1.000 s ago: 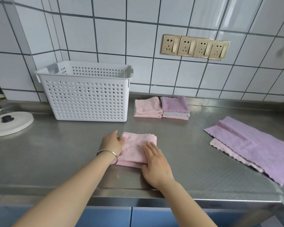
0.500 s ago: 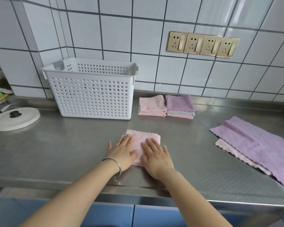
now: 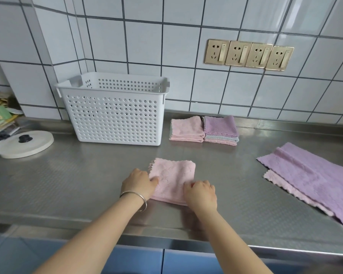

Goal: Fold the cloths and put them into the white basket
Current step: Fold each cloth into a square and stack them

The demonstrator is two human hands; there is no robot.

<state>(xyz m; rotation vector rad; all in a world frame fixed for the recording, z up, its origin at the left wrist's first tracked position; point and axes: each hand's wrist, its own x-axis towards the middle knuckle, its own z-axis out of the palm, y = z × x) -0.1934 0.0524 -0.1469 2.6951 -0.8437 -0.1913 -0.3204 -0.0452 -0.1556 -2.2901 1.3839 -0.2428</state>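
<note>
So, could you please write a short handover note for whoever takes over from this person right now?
Left hand: curled on the left edge of the folded pink cloth.
Right hand: curled on its near right corner.
The cloth lies on the steel counter, in front of the white basket.
Done: this cloth is folded; two folded stacks sit right of the basket.
Left: none of these are in the basket yet. The purple cloth and the pink one under it lie unfolded at right.

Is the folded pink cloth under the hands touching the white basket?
Apart. The head view shows bare steel counter between the folded pink cloth and the white basket.
</note>
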